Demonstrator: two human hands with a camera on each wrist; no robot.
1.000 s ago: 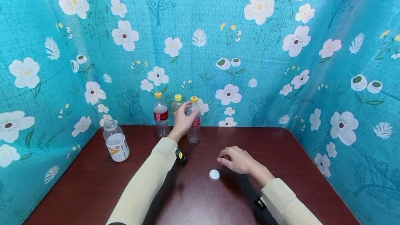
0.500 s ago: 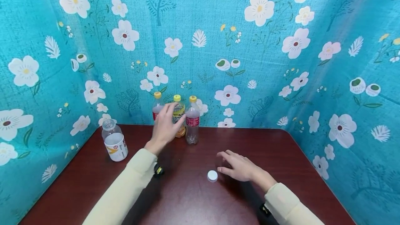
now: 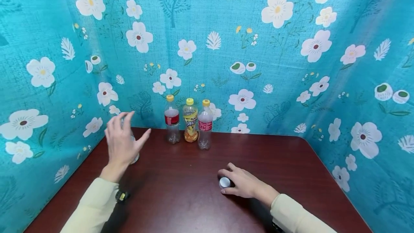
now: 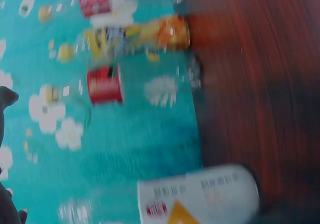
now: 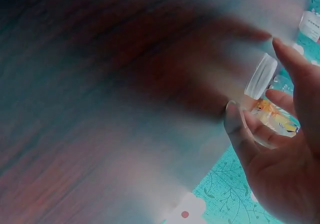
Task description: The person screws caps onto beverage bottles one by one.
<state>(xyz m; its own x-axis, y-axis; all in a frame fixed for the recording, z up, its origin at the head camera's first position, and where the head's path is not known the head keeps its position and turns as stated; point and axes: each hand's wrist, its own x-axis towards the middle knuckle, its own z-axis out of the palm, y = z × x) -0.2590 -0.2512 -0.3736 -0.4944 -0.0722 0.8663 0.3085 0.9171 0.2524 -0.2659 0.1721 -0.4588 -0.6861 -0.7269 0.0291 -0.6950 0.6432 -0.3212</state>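
Observation:
In the head view, my left hand (image 3: 121,141) is spread open in front of the wide-mouthed clear bottle (image 3: 135,159), hiding most of it. The left wrist view shows this bottle's white label (image 4: 200,199), blurred, and no finger round it. My right hand (image 3: 240,182) is low over the table, thumb and fingers parted on either side of a white bottle cap (image 3: 224,182). In the right wrist view the cap (image 5: 261,77) lies between the parted fingertips (image 5: 231,107), with a gap visible.
At the back of the dark red table (image 3: 181,190) stand a red-labelled bottle (image 3: 172,119), a yellow-labelled bottle (image 3: 191,121) and another red-labelled bottle (image 3: 205,125), all yellow-capped. A blue floral curtain (image 3: 207,64) rises behind and at both sides.
My left hand has left the right-hand red-labelled bottle and swung left to the white-labelled bottle. My right hand has moved down and its fingers have spread around the white cap.

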